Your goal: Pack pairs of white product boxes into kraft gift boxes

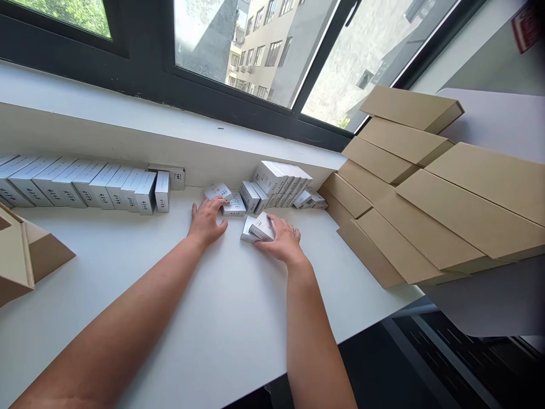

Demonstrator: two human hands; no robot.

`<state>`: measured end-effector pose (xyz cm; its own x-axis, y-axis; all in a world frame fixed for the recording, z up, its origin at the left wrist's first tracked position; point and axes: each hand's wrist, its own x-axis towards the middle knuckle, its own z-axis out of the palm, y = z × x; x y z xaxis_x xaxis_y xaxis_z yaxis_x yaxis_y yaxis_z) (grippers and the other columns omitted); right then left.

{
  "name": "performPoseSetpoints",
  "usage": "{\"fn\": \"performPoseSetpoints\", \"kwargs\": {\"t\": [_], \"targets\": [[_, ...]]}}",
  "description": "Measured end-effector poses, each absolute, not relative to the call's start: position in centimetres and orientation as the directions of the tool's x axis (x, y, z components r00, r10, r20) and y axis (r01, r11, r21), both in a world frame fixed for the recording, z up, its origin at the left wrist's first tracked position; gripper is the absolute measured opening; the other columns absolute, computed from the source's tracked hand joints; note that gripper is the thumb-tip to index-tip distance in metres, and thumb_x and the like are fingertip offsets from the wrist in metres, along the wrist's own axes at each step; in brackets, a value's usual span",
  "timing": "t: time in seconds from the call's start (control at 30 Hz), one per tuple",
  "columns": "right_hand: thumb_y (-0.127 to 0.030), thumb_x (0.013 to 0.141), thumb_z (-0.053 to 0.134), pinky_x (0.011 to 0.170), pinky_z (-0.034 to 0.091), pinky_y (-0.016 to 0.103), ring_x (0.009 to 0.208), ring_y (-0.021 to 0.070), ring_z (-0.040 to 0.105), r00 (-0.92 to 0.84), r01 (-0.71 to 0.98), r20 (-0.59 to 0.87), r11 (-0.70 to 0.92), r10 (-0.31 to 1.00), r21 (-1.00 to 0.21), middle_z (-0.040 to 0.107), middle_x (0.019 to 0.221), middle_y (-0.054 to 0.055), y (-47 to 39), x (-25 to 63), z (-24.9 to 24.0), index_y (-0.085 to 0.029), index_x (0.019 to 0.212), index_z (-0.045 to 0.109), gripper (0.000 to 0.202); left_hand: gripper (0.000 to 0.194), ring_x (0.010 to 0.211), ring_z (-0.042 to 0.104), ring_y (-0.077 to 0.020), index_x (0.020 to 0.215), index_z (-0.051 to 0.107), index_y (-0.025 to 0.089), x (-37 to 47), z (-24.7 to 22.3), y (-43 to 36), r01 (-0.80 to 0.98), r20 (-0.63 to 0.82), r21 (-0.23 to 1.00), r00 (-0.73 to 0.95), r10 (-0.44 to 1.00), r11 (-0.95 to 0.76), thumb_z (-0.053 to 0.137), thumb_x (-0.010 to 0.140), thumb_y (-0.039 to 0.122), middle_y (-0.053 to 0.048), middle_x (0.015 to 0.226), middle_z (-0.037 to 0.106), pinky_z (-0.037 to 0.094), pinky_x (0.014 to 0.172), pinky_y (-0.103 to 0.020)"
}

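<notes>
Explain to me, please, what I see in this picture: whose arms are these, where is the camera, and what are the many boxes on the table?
There is no machine here. The picture comes from one camera worn on a person's head, looking forward and down, so the two bare arms belong to that person.

The left hand lies on the white table, its fingertips touching a small white printed carton. The right hand rests against two small white cartons lying together; its grip is loose, not closed around them.

Behind the hands, under the window sill, is a loose heap of similar white cartons. At the left, a long neat row of white cartons leans one on another. At the right, flat brown cardboard boxes are stacked in overlapping layers. One open brown cardboard box sits at the far left edge.
</notes>
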<state>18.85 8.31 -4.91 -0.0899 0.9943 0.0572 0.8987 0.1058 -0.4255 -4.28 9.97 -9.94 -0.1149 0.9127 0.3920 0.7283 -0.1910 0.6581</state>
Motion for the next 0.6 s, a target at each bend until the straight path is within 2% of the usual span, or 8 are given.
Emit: {"fn": "performPoseSetpoints", "kwargs": {"t": [0.1,0.2,0.27,0.33,0.4,0.47,0.53,0.6], "targets": [[-0.037,0.067,0.078,0.111,0.033,0.049,0.134,0.0321,0.046,-0.175,0.849,0.024,0.163,0.984,-0.503,0.056,0.140,0.009,7.9,19.0,-4.7,-0.030,0.145,0.047,0.084,0.035,0.127,0.055,-0.0322,0.112,0.058,0.028,-4.2,-9.9,10.2,0.723,0.420,0.670,-0.182,0.889,-0.169,0.065,0.078,0.023,-0.008,0.123,0.067,0.017,0.121,-0.059],[-0.041,0.064,0.081,0.100,0.044,0.042,0.135,0.0338,0.046,-0.236,0.796,0.028,0.209,0.971,-0.568,0.055,0.144,0.010,7.6,18.9,-4.8,-0.030,0.150,0.043,0.094,0.031,0.117,0.057,-0.0326,0.105,0.057,0.025,-4.3,-9.7,10.3,0.735,0.435,0.666,-0.249,0.866,-0.123,0.068,0.076,0.029,-0.009,0.107,0.066,0.030,0.115,-0.053],[-0.041,0.062,0.082,0.092,0.047,0.040,0.126,0.0340,0.054,-0.222,0.787,0.039,0.203,0.974,-0.582,0.060,0.136,0.011,7.6,18.8,-4.9,-0.029,0.148,0.045,0.094,0.036,0.117,0.055,-0.0328,0.108,0.056,0.024,-4.3,-9.7,10.4,0.757,0.457,0.645,-0.274,0.846,-0.104,0.069,0.075,0.032,-0.010,0.108,0.064,0.033,0.112,-0.051],[-0.041,0.062,0.082,0.089,0.048,0.040,0.115,0.0330,0.059,-0.174,0.802,0.015,0.151,0.985,-0.578,0.065,0.125,0.011,7.7,19.0,-4.8,-0.028,0.143,0.049,0.089,0.046,0.124,0.050,-0.0331,0.117,0.055,0.025,-4.4,-9.8,10.4,0.786,0.476,0.610,-0.263,0.839,-0.100,0.070,0.074,0.032,-0.010,0.116,0.063,0.028,0.116,-0.051],[-0.039,0.060,0.083,0.093,0.047,0.045,0.113,0.0336,0.060,-0.126,0.835,-0.020,0.095,0.992,-0.542,0.066,0.121,0.011,7.7,19.4,-4.6,-0.028,0.141,0.051,0.087,0.055,0.133,0.043,-0.0344,0.127,0.054,0.026,-4.4,-10.0,10.4,0.807,0.452,0.587,-0.256,0.855,-0.069,0.069,0.075,0.031,-0.012,0.128,0.059,0.020,0.121,-0.053],[-0.033,0.059,0.083,0.102,0.041,0.051,0.119,0.0363,0.056,-0.086,0.876,-0.033,0.060,0.996,-0.478,0.065,0.125,0.013,7.7,20.1,-4.6,-0.027,0.143,0.049,0.091,0.057,0.139,0.036,-0.0367,0.133,0.054,0.027,-4.5,-10.2,10.5,0.808,0.387,0.589,-0.296,0.873,0.013,0.066,0.077,0.030,-0.014,0.138,0.054,0.015,0.122,-0.058],[-0.024,0.057,0.082,0.110,0.032,0.059,0.129,0.0406,0.049,-0.034,0.916,-0.024,0.021,0.999,-0.401,0.061,0.131,0.016,7.5,20.6,-4.8,-0.025,0.150,0.043,0.101,0.052,0.143,0.033,-0.0383,0.134,0.056,0.028,-4.5,-10.1,10.6,0.782,0.321,0.614,-0.367,0.873,0.103,0.060,0.082,0.029,-0.016,0.143,0.051,0.012,0.120,-0.065],[-0.021,0.056,0.081,0.115,0.016,0.068,0.142,0.0460,0.036,0.005,0.946,0.011,-0.001,1.000,-0.324,0.055,0.139,0.020,7.1,20.3,-5.1,-0.022,0.158,0.033,0.113,0.051,0.146,0.030,-0.0385,0.138,0.055,0.026,-4.5,-9.9,10.7,0.746,0.273,0.646,-0.426,0.863,0.163,0.052,0.088,0.028,-0.018,0.146,0.051,0.011,0.119,-0.069]]}}
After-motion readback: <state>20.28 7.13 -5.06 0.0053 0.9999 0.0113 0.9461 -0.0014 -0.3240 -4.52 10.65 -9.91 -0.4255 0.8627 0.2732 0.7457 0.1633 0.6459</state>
